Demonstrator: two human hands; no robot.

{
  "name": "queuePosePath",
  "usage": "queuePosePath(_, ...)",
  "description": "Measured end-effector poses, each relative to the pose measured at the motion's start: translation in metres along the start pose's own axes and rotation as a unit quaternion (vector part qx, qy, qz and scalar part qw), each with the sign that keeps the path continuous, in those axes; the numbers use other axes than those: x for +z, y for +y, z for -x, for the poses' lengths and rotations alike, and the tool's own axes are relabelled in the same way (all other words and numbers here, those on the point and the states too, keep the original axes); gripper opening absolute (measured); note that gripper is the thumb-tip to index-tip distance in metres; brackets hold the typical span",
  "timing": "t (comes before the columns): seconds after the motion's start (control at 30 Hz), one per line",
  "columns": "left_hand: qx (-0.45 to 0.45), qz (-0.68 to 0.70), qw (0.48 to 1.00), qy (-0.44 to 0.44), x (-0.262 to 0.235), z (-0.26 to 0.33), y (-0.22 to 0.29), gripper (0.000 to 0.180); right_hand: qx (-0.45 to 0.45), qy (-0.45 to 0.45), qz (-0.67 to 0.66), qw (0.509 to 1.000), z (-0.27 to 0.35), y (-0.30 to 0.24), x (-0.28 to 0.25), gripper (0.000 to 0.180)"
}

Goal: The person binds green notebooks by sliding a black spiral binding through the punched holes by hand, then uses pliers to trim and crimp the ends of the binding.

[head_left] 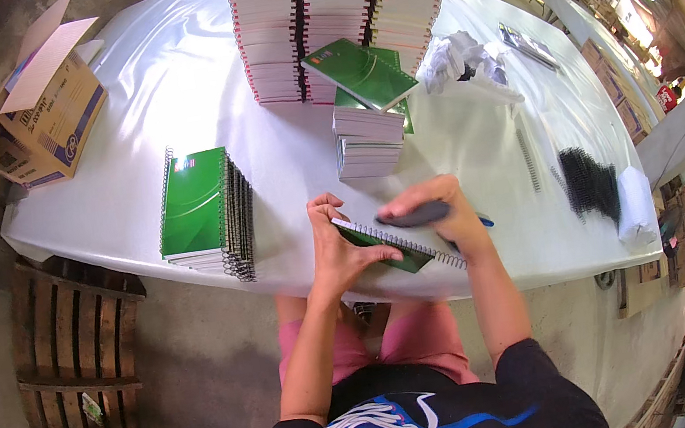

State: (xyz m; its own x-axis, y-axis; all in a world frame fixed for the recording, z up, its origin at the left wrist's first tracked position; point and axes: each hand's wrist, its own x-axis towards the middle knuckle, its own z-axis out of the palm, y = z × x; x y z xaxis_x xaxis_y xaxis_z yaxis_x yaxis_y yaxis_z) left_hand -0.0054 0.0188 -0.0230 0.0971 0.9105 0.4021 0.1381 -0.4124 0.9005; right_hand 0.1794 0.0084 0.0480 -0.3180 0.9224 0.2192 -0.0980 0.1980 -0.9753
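Observation:
A green spiral notebook (407, 258) lies at the near edge of the white-covered table (165, 90), its wire binding facing away from me. My left hand (338, 245) presses down on its left end, fingers curled over the spine. My right hand (439, 208) grips a dark-handled tool with a blue tip (418, 216) over the wire binding. A stack of bound green notebooks (205, 212) sits to the left.
Tall stacks of notebooks (330, 12) stand at the far side, with a shorter unbound pile (368, 135) topped by green covers. Black wire coils (590, 181) lie at the right. An open cardboard box (43, 108) sits at the left; a wooden pallet (70, 343) stands below.

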Motion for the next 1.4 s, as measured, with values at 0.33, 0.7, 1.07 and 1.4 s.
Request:
queuePosePath(0.33,0.044,-0.053,0.998,-0.006,0.001,0.001,0.000,0.104,0.059,-0.030,0.226,0.972,-0.010,0.008,0.008,0.041)
queuePosePath(0.7,-0.196,0.302,0.928,0.094,-0.013,0.013,0.030,0.017,0.124,0.268,0.644,0.706,0.078,0.023,-0.065,0.046)
queuePosePath(1.07,0.032,0.001,0.981,0.189,-0.018,0.023,0.049,0.036,0.007,0.196,0.470,0.861,0.084,0.008,0.017,0.039)
queuePosePath(1.4,0.117,-0.098,0.964,0.218,-0.021,0.021,0.052,0.043,-0.101,0.143,0.476,0.862,0.049,-0.038,0.090,0.037)
